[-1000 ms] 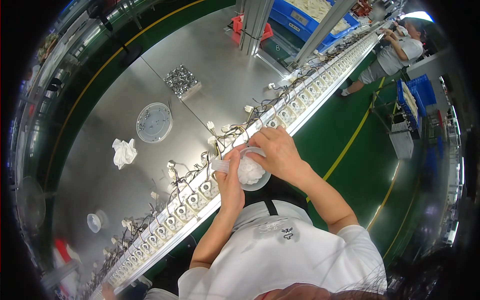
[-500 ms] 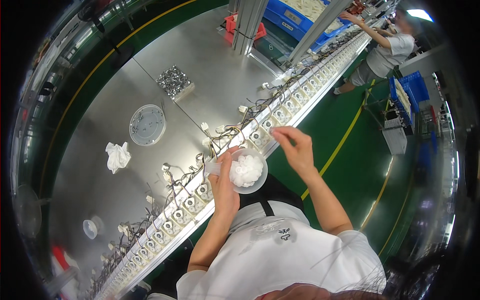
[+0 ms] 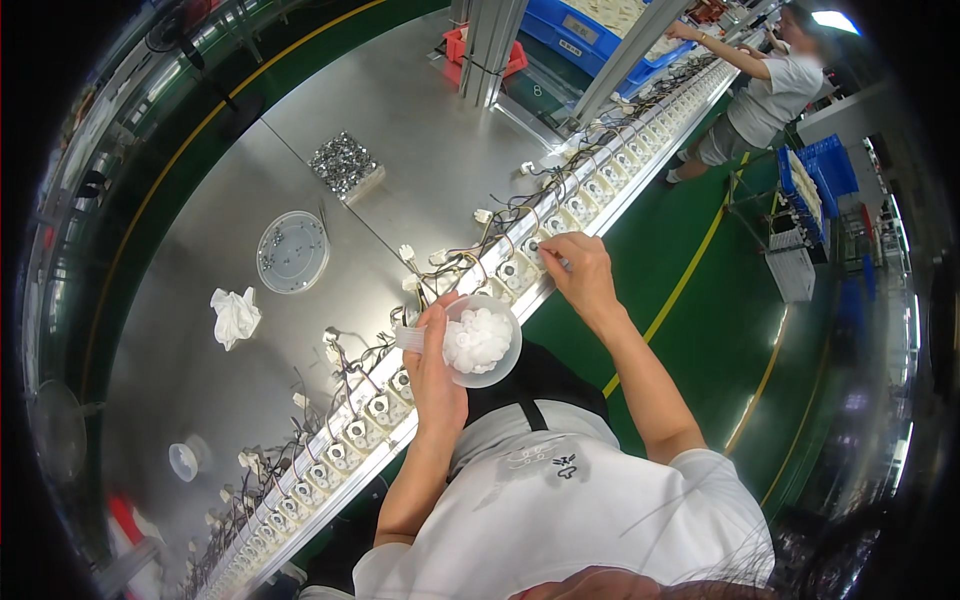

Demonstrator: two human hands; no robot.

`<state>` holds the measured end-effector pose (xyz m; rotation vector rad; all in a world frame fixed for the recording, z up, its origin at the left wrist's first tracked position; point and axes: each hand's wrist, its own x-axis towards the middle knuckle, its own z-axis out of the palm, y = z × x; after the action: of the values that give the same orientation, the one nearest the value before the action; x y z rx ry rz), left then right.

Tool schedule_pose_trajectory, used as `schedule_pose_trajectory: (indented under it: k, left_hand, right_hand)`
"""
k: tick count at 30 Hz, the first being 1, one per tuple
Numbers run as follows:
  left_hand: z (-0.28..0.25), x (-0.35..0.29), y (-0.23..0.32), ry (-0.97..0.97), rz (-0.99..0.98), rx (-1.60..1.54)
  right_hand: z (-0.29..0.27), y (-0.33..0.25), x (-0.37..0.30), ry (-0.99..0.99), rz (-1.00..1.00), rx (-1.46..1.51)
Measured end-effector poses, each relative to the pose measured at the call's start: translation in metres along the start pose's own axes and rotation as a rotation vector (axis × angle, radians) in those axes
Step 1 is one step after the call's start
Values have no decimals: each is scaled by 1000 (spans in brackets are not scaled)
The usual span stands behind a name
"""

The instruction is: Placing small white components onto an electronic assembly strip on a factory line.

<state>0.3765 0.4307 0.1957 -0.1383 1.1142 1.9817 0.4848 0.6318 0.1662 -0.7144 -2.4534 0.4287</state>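
My left hand [image 3: 437, 375] is closed around a translucent plastic cup [image 3: 512, 352] with a ribbed part sticking out to its left. A heap of small white round pieces [image 3: 477, 340] fills the cup. Thumb and forefinger pinched together, my right hand [image 3: 583, 270] is at one of the small white units [image 3: 540, 247] in the long row. What the fingertips hold, if anything, is too small to tell. The units sit side by side on a pale metal rail [image 3: 405, 428] that runs diagonally from lower left to upper right. Thin wires with white connectors [image 3: 483, 216] trail from their far side.
Beyond the rail, a metal table carries a box of small shiny metal parts [image 3: 345, 165], a round dish [image 3: 293, 252], a crumpled white tissue [image 3: 235, 317] and a small clear cup [image 3: 185, 459]. A metal post [image 3: 492, 50] stands near blue bins [image 3: 580, 38]. Another person [image 3: 765, 100] works farther along.
My right hand has moved left, onto the row of units. The left hand and its cup have shifted slightly left. The other person's arm has lowered a bit.
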Motion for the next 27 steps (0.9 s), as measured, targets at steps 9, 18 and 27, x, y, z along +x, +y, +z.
schedule_pose_trajectory:
  k: [9,18,27]
  left_hand:
    - [-2,0,1,-1,23,6]
    - [2,-1,-3,2,24,27]
    - [2,-1,-6,-26,30,16]
  right_hand:
    - [2,3,-8,66,-174,-43]
    - [1,6,10,-60,-62,-42]
    - [-24,-19,12,-136,-63,-36]
